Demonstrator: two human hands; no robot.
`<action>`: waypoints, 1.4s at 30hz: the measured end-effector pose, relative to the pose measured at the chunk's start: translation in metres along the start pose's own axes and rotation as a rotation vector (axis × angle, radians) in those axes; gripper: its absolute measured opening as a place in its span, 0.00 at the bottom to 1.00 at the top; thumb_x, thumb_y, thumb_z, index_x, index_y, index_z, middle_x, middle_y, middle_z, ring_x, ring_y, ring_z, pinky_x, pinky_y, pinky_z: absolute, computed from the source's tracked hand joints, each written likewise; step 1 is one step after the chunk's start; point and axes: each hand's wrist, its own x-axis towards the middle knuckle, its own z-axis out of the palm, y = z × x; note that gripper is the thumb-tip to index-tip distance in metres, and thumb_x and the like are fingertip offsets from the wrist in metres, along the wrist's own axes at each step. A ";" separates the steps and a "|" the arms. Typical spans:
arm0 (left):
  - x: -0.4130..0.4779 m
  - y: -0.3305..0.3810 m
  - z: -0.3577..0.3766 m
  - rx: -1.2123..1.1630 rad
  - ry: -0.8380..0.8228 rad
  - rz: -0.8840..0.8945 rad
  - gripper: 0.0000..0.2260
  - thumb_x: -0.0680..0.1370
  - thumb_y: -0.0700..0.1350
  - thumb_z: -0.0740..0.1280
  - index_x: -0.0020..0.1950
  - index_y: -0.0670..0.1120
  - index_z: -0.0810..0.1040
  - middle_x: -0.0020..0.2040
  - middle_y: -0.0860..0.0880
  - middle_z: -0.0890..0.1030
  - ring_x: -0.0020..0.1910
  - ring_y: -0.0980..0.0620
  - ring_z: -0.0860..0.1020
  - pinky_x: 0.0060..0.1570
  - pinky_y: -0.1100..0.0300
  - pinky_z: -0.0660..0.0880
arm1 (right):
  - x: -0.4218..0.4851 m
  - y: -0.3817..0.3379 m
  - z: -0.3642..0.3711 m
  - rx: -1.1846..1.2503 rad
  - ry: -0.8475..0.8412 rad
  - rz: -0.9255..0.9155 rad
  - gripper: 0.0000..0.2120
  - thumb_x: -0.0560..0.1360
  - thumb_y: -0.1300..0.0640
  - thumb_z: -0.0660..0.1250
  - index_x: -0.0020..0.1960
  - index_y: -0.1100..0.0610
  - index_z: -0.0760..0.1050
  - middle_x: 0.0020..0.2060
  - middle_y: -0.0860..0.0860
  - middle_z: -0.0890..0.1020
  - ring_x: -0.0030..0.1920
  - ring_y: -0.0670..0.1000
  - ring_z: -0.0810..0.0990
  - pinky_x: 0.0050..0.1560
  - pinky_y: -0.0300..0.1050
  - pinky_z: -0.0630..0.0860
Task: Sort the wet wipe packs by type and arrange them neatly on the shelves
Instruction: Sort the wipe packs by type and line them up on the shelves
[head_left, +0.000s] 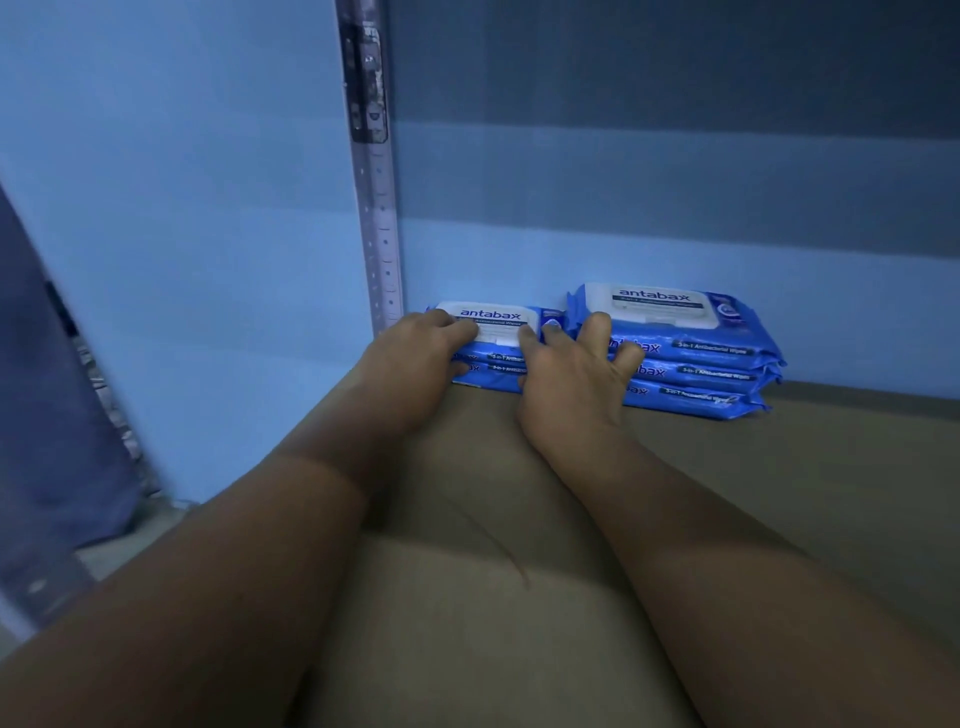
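Note:
Two stacks of blue wet wipe packs with white lids lie at the back of a brown shelf (519, 545), against the wall. The left stack (501, 319) is two packs high and the right stack (696, 348) is three packs high. My left hand (415, 353) holds the left end of the left stack, fingers on the top pack's lid and thumb against the front. My right hand (571, 374) sits between the stacks, its thumb on the left stack's top and its spread fingers touching the front left corner of the right stack.
A metal shelf upright (376, 208) with holes stands just left of the left stack. A light blue wall (182, 234) runs behind. Bare shelf board lies in front of the stacks and to their right.

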 end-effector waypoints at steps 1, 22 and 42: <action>0.001 -0.001 0.003 0.017 0.006 0.013 0.12 0.77 0.42 0.69 0.60 0.44 0.78 0.54 0.44 0.79 0.50 0.41 0.77 0.45 0.48 0.76 | 0.000 -0.001 0.001 0.002 -0.003 0.012 0.28 0.77 0.58 0.62 0.76 0.49 0.63 0.62 0.48 0.75 0.68 0.59 0.57 0.52 0.56 0.53; -0.077 0.076 -0.106 -0.004 -0.244 -0.184 0.25 0.79 0.57 0.64 0.75 0.53 0.68 0.71 0.50 0.72 0.70 0.45 0.70 0.65 0.53 0.68 | -0.087 0.023 -0.105 0.207 -0.094 -0.066 0.26 0.72 0.58 0.62 0.70 0.51 0.72 0.60 0.51 0.80 0.62 0.59 0.71 0.62 0.54 0.69; -0.335 0.251 -0.176 -0.658 -0.277 -0.499 0.06 0.79 0.46 0.66 0.55 0.51 0.79 0.48 0.53 0.81 0.44 0.57 0.79 0.47 0.59 0.78 | -0.387 0.069 -0.181 0.628 -0.115 0.247 0.15 0.74 0.62 0.65 0.58 0.57 0.83 0.46 0.55 0.85 0.45 0.56 0.81 0.48 0.46 0.78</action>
